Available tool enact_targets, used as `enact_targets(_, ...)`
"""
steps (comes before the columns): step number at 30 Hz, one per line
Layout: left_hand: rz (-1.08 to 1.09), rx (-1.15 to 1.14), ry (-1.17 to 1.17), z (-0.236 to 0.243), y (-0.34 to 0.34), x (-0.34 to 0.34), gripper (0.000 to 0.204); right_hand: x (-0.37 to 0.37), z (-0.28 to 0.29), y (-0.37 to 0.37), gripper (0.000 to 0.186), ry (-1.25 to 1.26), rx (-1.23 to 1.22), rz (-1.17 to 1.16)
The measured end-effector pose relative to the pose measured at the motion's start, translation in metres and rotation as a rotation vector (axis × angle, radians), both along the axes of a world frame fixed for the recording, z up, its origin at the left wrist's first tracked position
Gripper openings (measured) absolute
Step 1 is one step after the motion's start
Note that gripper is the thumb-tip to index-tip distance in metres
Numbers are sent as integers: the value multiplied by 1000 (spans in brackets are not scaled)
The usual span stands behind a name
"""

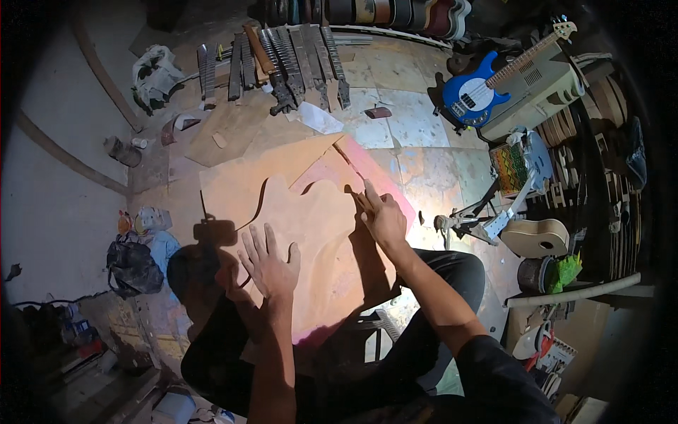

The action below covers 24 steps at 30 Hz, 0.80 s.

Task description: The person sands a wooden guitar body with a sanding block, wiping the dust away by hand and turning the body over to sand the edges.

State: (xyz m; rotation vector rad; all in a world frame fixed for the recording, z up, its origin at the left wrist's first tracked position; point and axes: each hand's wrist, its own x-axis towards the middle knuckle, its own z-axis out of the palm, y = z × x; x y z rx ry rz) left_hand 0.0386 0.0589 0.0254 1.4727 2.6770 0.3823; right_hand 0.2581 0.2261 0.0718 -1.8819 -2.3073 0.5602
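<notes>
Here the left hand (270, 265) lies flat, fingers spread, on a guitar-shaped template (311, 233) over a plywood sheet (240, 180) on the lap. Beyond it the right hand (383, 218) pinches what seems a pencil (355, 196) at the template's edge. Thin, light and probably whippy, it is best pinned near the traced edge.

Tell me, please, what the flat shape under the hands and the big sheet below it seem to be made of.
The guitar-shaped template under the left hand looks like thin plywood or fibreboard: flat, matte, pale tan, with a cleanly cut curved edge. The sheet beneath looks like unfinished board of a similar kind, plain brown and dull. The right hand holds a thin tool at the template's edge; its material is unclear.
</notes>
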Motion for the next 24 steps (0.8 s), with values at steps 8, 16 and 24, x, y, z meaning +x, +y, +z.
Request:
enact_targets(8, -3, -15, -6, 0, 0, -1, 82, 5, -3, -25, 68, -27, 27, 72)
enact_targets(16, 3, -4, -41, 5, 1, 1, 83, 8, -13, -56, 75, 96, 186, 187)
enact_targets(24, 2, -24, -24, 13, 2, -1, 83, 4, -15, -60, 76, 96, 139, 144)
